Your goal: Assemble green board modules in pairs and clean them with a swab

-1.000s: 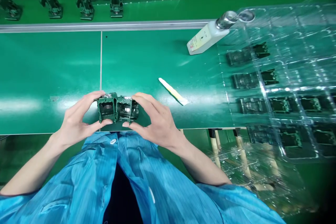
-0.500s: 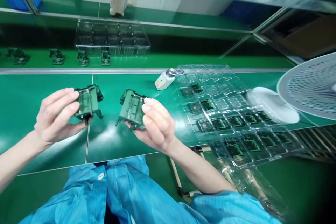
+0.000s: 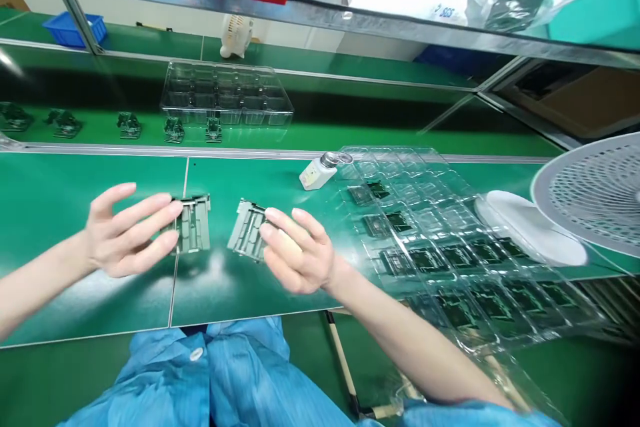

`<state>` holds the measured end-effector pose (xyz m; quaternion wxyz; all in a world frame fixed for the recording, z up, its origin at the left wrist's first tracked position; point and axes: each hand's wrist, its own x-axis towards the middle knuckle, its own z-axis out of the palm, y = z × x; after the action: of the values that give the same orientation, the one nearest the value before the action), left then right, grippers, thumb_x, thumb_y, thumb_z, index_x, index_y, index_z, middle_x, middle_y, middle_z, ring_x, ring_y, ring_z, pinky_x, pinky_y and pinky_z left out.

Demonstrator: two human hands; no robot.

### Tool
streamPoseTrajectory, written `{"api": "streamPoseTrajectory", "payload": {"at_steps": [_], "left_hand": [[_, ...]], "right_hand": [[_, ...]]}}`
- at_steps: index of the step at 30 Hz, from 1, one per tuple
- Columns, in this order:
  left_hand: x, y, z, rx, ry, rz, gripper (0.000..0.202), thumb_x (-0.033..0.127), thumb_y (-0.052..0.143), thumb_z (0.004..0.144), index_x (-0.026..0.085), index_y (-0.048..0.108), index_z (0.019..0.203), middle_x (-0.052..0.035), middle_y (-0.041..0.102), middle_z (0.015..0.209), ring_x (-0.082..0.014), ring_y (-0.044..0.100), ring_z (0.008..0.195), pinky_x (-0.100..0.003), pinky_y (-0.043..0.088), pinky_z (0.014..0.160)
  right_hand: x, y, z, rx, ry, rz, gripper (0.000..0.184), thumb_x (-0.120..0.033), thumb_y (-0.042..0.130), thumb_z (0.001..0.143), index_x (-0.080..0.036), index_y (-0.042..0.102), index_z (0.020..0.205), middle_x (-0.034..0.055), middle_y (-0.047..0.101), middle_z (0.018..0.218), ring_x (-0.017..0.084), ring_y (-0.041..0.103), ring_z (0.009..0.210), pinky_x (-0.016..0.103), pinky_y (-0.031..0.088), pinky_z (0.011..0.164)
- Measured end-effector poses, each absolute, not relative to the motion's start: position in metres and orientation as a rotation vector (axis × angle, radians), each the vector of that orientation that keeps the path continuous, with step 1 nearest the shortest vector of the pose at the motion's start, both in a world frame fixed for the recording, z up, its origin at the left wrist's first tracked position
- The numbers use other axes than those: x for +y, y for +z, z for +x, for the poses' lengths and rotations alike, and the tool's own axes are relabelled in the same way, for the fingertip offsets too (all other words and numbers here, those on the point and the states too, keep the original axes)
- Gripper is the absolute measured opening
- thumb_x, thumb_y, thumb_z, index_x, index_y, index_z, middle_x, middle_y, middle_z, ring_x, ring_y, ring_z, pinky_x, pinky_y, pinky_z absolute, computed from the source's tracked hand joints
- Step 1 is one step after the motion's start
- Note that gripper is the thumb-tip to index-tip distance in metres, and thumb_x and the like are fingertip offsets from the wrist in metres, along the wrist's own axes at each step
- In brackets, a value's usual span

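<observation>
My left hand (image 3: 133, 230) has its thumb and fingers at the outer left edge of a greenish electronic module (image 3: 195, 227), one finger lifted away. Opposite it, my right hand (image 3: 299, 250) grips the outer right edge of a second, similar module (image 3: 246, 230). Both modules show a ribbed, slotted face and lean slightly toward each other, a gap between them. They are low over the green bench; whether they touch it I cannot tell. The parts of the modules under my fingers are hidden.
A white pump bottle (image 3: 319, 171) stands behind my right hand. Right of it, a clear blister tray (image 3: 430, 220) holds several modules and overhangs the bench edge. Small circuit modules (image 3: 129, 125) line the rear ledge beside another clear tray (image 3: 227, 97). A white fan (image 3: 590, 193) stands far right.
Both modules have turned to show a lighter, flatter face and sit slightly lower. My fingers have spread, gripping nearer the outer edges. The view has tilted up, revealing more of the overhead shelf.
</observation>
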<state>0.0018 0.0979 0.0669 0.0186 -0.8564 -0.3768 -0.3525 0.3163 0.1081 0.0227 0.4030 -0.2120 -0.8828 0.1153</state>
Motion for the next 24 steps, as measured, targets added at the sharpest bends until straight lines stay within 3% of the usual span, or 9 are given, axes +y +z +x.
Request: {"api": "streamPoseTrajectory", "payload": {"at_steps": [2,4,7,9,12,15,19,22,24], "left_hand": [[0.086,0.054,0.022,-1.554,-1.655,-2.475,0.047,0.051,0.092,0.045,0.027,0.065,0.075,-0.0011,0.076,0.087,-0.0254,0.073,0.082,-0.052,0.058,0.094],[0.074,0.040,0.046,-2.052,-2.236,-2.182,0.051,0.057,0.086,0.055,0.024,0.066,0.088,-0.0064,0.075,0.098,-0.0285,0.071,0.097,-0.053,0.056,0.097],[0.060,0.024,0.077,-2.505,-2.761,-1.850,0.046,0.064,0.055,0.084,0.021,0.066,0.096,-0.0122,0.073,0.105,-0.0279,0.071,0.100,-0.051,0.060,0.091],[0.054,0.019,0.090,-2.626,-3.227,-1.417,0.044,0.060,0.049,0.089,0.021,0.067,0.096,-0.0118,0.073,0.107,-0.0240,0.070,0.103,-0.044,0.059,0.094],[0.049,0.020,0.098,-2.489,-3.819,-0.535,0.040,0.055,0.050,0.091,0.020,0.068,0.099,-0.0097,0.072,0.110,-0.0163,0.067,0.110,-0.029,0.056,0.100],[0.048,0.027,0.101,-2.302,-4.009,-0.064,0.041,0.053,0.049,0.094,0.018,0.067,0.105,-0.0107,0.072,0.112,-0.0145,0.066,0.112,-0.023,0.055,0.098],[0.051,0.032,0.101,-2.122,-4.044,0.180,0.038,0.048,0.048,0.096,0.018,0.065,0.112,-0.0093,0.072,0.110,-0.0166,0.067,0.110,-0.028,0.058,0.097],[0.050,0.022,0.090,-2.196,-3.950,-0.170,0.037,0.049,0.047,0.096,0.018,0.066,0.107,-0.0103,0.072,0.111,-0.0203,0.068,0.110,-0.034,0.058,0.098],[0.045,0.009,0.072,-2.435,-3.564,-0.896,0.046,0.059,0.052,0.091,0.018,0.067,0.107,-0.0114,0.071,0.114,-0.0246,0.068,0.111,-0.039,0.058,0.098]], "right_hand": [[0.102,0.004,0.301,-1.848,0.371,-0.678,0.033,-0.043,0.081,0.069,-0.028,0.060,0.089,0.0044,0.074,0.100,0.028,0.073,0.099,0.054,0.057,0.094],[0.096,-0.011,0.280,-1.392,0.694,-0.784,0.051,-0.053,0.083,0.063,-0.025,0.058,0.098,0.0096,0.072,0.104,0.029,0.072,0.100,0.053,0.058,0.092],[0.090,-0.017,0.249,-0.717,1.440,-0.740,0.047,-0.064,0.069,0.075,-0.024,0.058,0.096,0.0092,0.072,0.102,0.027,0.071,0.101,0.052,0.058,0.094],[0.089,-0.015,0.233,-0.349,1.750,-0.623,0.043,-0.066,0.063,0.080,-0.024,0.060,0.090,0.0070,0.073,0.098,0.025,0.070,0.102,0.050,0.055,0.103],[0.089,-0.010,0.221,-0.044,1.884,-0.511,0.040,-0.062,0.067,0.081,-0.023,0.065,0.090,0.0050,0.073,0.099,0.021,0.070,0.101,0.043,0.048,0.113],[0.086,-0.005,0.217,0.070,1.925,-0.432,0.039,-0.059,0.069,0.081,-0.022,0.067,0.092,0.0040,0.074,0.099,0.020,0.070,0.099,0.041,0.046,0.115],[0.082,0.001,0.216,0.052,1.905,-0.374,0.036,-0.056,0.069,0.082,-0.022,0.069,0.092,0.0028,0.075,0.102,0.018,0.069,0.101,0.038,0.047,0.113],[0.081,-0.009,0.220,-0.127,1.801,-0.431,0.036,-0.056,0.070,0.083,-0.023,0.067,0.097,0.0027,0.073,0.108,0.021,0.067,0.108,0.045,0.049,0.110],[0.079,-0.028,0.230,-0.376,1.636,-0.551,0.038,-0.055,0.069,0.083,-0.026,0.063,0.108,0.0031,0.069,0.115,0.023,0.066,0.112,0.050,0.050,0.107]]}}
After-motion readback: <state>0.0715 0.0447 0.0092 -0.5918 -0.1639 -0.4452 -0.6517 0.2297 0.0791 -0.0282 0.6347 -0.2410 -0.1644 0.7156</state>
